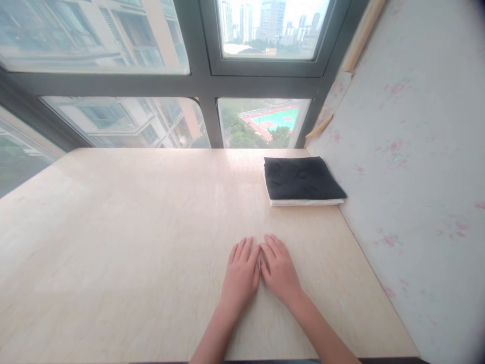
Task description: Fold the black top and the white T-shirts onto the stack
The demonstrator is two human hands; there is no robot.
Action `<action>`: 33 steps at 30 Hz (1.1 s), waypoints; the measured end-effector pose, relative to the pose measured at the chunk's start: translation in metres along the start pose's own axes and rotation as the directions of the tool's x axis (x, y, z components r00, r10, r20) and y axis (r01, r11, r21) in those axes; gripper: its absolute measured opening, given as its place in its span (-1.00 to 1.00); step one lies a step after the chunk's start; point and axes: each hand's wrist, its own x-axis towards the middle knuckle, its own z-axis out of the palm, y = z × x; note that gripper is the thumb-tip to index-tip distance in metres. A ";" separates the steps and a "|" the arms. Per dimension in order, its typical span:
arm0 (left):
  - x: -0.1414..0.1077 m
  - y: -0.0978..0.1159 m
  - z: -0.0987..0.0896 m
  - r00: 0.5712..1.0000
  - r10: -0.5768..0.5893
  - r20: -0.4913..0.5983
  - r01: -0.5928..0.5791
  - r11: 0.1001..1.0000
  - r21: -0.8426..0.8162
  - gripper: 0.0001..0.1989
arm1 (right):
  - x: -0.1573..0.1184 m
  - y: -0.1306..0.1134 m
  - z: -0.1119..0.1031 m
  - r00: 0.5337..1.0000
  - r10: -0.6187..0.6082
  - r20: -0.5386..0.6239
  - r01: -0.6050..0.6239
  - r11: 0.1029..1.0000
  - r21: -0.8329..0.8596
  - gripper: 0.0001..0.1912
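Observation:
My left hand (241, 270) lies palm down on the pale stone-like sill (125, 242), its fingers stretched out. Beside it my right hand (279, 270) rests flat in the same way, and the two hands touch at the index fingertips and are close at the thumbs. Neither hand shows anything held; the palms are hidden. Farther off, to the right, a folded black cloth (301, 178) lies on top of a folded white layer (306, 202), out of reach of the fingertips.
A grey window frame (204, 87) runs along the back of the sill, with buildings and a sports court visible through the glass. On the right stands a wall with floral wallpaper (409, 192), peeling near the frame. The sill's front edge is just below the forearms.

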 end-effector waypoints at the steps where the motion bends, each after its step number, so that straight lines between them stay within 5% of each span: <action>1: 0.000 -0.001 0.000 1.000 -0.003 -0.011 0.003 1.000 -0.023 -0.53 | 0.000 0.000 0.000 1.000 -0.001 0.000 0.001 1.000 -0.004 -0.59; 10: -0.001 -0.009 -0.008 0.978 -0.181 -0.107 0.107 0.868 -0.485 -0.79 | 0.003 -0.005 -0.006 0.997 0.069 -0.027 -0.066 0.995 0.074 -0.68; 18: 0.000 -0.007 -0.010 0.973 -0.229 -0.020 0.186 0.839 -0.512 -0.82 | 0.020 -0.022 0.000 0.975 0.091 0.201 -0.123 0.980 0.156 -0.83; 33: -0.001 -0.009 -0.008 0.976 -0.215 -0.025 0.172 0.839 -0.516 -0.82 | 0.017 -0.019 0.004 0.984 0.095 0.149 -0.125 0.969 0.211 -0.80</action>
